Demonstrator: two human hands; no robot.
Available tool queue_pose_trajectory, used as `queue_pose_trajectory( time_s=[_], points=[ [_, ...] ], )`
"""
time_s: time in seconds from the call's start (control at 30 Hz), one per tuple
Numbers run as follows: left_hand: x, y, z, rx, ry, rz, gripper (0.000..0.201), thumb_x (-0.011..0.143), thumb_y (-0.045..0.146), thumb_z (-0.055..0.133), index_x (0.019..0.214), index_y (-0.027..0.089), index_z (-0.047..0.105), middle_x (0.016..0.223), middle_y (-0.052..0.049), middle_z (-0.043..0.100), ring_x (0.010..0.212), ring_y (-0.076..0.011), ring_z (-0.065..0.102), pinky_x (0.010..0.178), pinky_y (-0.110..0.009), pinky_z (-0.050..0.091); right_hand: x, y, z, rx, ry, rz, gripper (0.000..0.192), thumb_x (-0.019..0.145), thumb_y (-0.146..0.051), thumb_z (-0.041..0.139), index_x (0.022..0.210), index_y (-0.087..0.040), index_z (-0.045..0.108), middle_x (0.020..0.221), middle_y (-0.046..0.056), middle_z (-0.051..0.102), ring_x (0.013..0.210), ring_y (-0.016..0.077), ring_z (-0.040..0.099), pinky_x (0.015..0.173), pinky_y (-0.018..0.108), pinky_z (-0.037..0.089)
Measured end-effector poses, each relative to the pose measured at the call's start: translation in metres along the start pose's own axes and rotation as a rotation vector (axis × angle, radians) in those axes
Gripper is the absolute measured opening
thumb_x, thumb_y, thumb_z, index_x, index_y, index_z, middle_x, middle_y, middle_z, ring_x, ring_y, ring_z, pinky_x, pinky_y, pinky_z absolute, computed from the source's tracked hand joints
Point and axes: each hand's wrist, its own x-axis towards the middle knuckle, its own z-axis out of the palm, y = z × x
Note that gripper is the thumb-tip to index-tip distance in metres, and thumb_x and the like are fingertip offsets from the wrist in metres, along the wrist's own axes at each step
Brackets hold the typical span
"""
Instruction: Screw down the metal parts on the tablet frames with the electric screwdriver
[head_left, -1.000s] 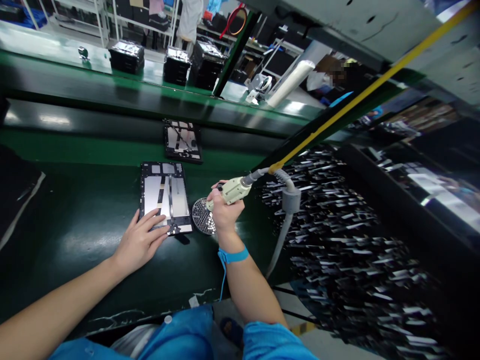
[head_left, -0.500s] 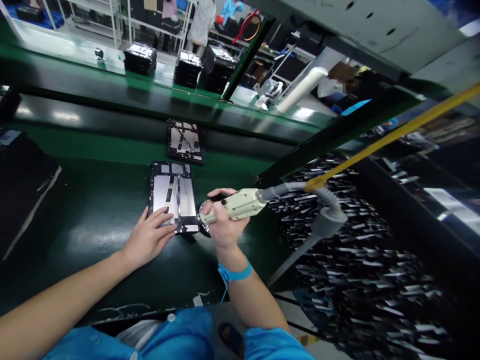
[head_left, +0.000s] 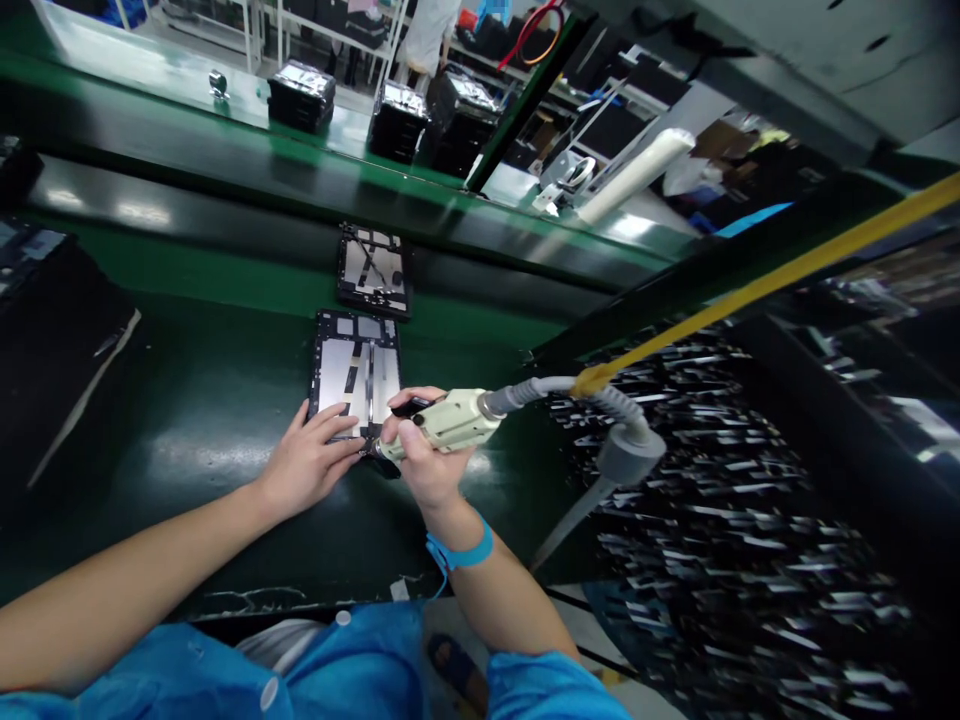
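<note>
From the head camera, a cream-coloured electric screwdriver with a grey corrugated hose [head_left: 450,422] is gripped tight in the right hand [head_left: 427,462], tip pressed down at the near edge of a black-framed open tablet chassis with silver plates [head_left: 356,375]. That chassis is laid flat on the dark green bench mat [head_left: 187,420] and pinned by the left hand [head_left: 307,462], fingers spread, nothing grasped. A second, similar chassis [head_left: 373,270] is parked just behind it. A blue wrist strap [head_left: 461,552] is worn on the right wrist.
</note>
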Motion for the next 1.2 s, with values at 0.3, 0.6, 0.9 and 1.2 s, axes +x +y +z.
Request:
queue_pose_trajectory(
  time_s=[0.3, 0.6, 0.9, 1.2],
  points=[
    [-0.0002, 0.0001, -0.0007, 0.005, -0.005, -0.006, 0.025, 0.102, 0.026, 0.059, 0.119, 0.029, 0.077, 0.134, -0.009, 0.070, 0.140, -0.0333, 0.054, 0.118, -0.070, 0.034, -0.0004, -0.0001, 0.0015, 0.003, 0.005, -0.004, 0.024, 0.089, -0.023, 0.072, 0.112, -0.025, 0.064, 0.100, 0.002, 0.069, 0.058, 0.0097, 0.065, 0.053, 0.026, 0.056],
    [-0.0007, -0.0007, 0.0008, 0.015, -0.013, -0.008, 0.026, 0.103, 0.027, 0.058, 0.122, 0.030, 0.075, 0.135, -0.008, 0.070, 0.141, -0.0329, 0.053, 0.117, -0.069, 0.035, -0.0024, 0.0064, -0.0006, -0.048, 0.019, 0.025, 0.027, 0.088, -0.028, 0.073, 0.111, -0.025, 0.061, 0.100, 0.002, 0.070, 0.057, 0.0100, 0.065, 0.055, 0.028, 0.059],
    [0.0001, 0.0013, 0.0002, 0.007, -0.007, -0.016, 0.023, 0.103, 0.027, 0.058, 0.116, 0.029, 0.077, 0.135, -0.008, 0.069, 0.142, -0.0323, 0.053, 0.119, -0.069, 0.032, -0.0053, 0.0081, 0.0017, -0.077, -0.002, -0.016, 0.026, 0.088, -0.025, 0.072, 0.112, -0.026, 0.062, 0.097, 0.002, 0.067, 0.062, 0.0119, 0.065, 0.060, 0.030, 0.061],
    [0.0008, 0.0015, -0.0019, 0.002, -0.020, -0.018, 0.024, 0.103, 0.027, 0.058, 0.116, 0.029, 0.077, 0.135, -0.008, 0.069, 0.141, -0.0330, 0.053, 0.119, -0.070, 0.032, -0.0068, 0.0093, 0.0024, -0.174, -0.011, 0.003, 0.024, 0.086, -0.028, 0.072, 0.107, -0.024, 0.061, 0.093, 0.002, 0.067, 0.069, 0.0144, 0.067, 0.061, 0.031, 0.061]
  ],
)
